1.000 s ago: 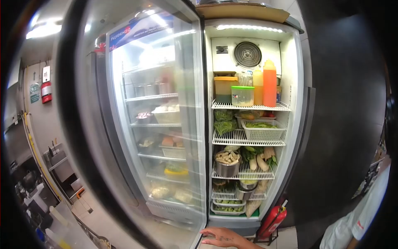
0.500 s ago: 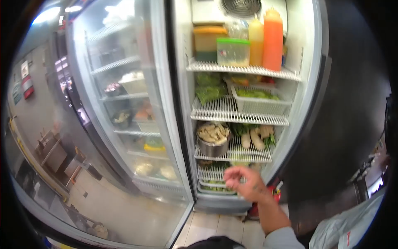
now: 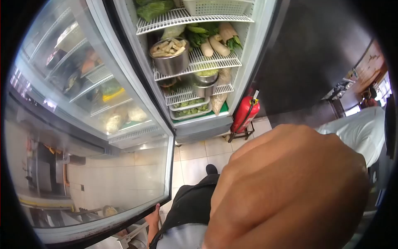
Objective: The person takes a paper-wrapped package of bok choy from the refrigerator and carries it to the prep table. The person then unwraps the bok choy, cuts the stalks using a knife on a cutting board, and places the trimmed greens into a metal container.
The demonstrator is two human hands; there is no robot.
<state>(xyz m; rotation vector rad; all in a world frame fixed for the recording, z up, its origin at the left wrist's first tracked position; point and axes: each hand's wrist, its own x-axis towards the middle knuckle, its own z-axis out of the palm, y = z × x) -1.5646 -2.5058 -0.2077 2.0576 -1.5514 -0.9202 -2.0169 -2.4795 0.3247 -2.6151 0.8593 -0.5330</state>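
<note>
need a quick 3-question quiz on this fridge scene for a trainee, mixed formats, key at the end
1. True or false: as pictured, the red fire extinguisher stands to the left of the refrigerator.
2. Fill in: the pale cut sticks are heaped in a metal ____.
3. Which of the person's hands is at the edge of the open glass door?

Key:
1. False; it stands to the right.
2. pot
3. The left hand.
</note>
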